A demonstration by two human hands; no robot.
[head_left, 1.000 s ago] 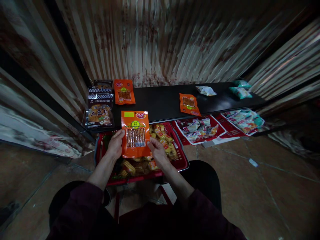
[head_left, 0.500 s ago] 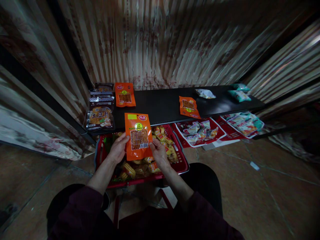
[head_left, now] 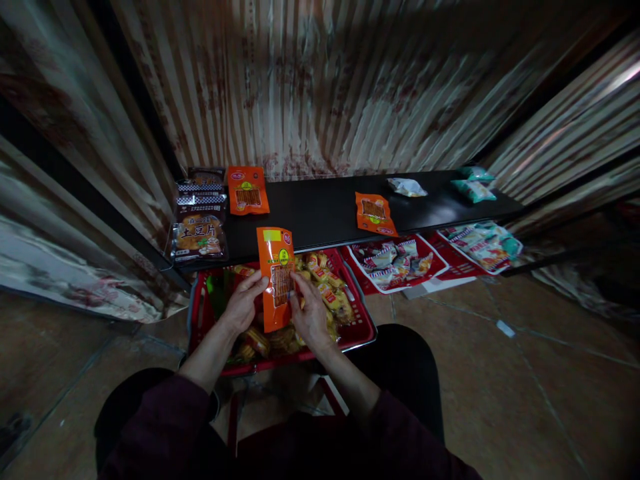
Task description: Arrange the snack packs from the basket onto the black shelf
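Note:
An orange snack packet [head_left: 277,283] with a clear window stands upright between my two hands, turned partly edge-on. My left hand [head_left: 245,303] is closed on its left edge. On the other side my right hand [head_left: 309,310] grips the right edge. Beneath them sits a red basket [head_left: 367,327] holding several yellow-wrapped snacks [head_left: 333,297]. Beyond, on the black shelf [head_left: 310,213], lie a like orange packet [head_left: 249,191] at the left and another orange packet [head_left: 375,215], tilted, near the middle. Dark brown potato-slice packets [head_left: 200,230] lie at the shelf's left end.
A white packet [head_left: 407,187] and green packets [head_left: 475,191] lie on the shelf's right part. Under it are two more red baskets with snack bags [head_left: 397,260], [head_left: 483,240]. Black posts [head_left: 143,87] and a striped curtain [head_left: 320,93] bound the shelf.
The orange packet in my hands has swung from nearly face-on to partly edge-on and looks narrower. My right hand has moved slightly left. The view has shifted a little.

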